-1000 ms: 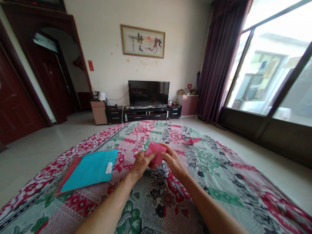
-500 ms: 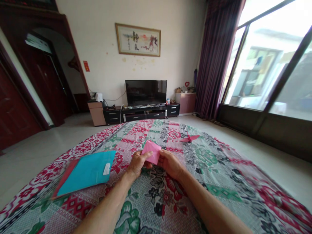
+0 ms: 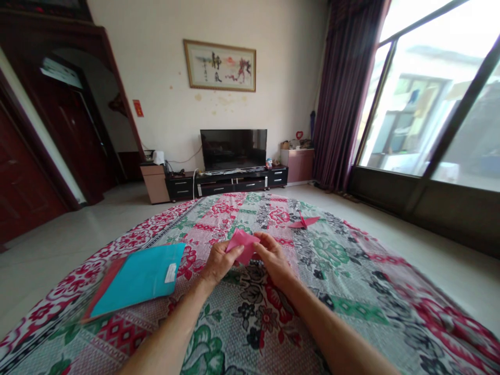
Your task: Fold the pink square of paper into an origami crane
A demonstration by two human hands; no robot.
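A small folded piece of pink paper (image 3: 242, 245) is held up between my two hands, above the patterned cloth. My left hand (image 3: 219, 261) pinches its left side, thumb lying across the front. At its right edge, my right hand (image 3: 271, 256) grips the paper between thumb and fingers. Some fingertips are hidden behind the paper. Beyond my right hand, a folded pink paper shape (image 3: 304, 223) with pointed ends rests on the cloth.
A floral cloth (image 3: 273, 333) covers the round surface before me. On the left lies a blue packet of paper (image 3: 140, 278) with a white label, over a reddish sheet (image 3: 105, 286). A television (image 3: 233, 149) on a low black cabinet (image 3: 250, 182) stands against the far wall.
The pink paper has tilted between my hands and its visible face looks darker. My right hand's fingers have shifted higher along its right edge.
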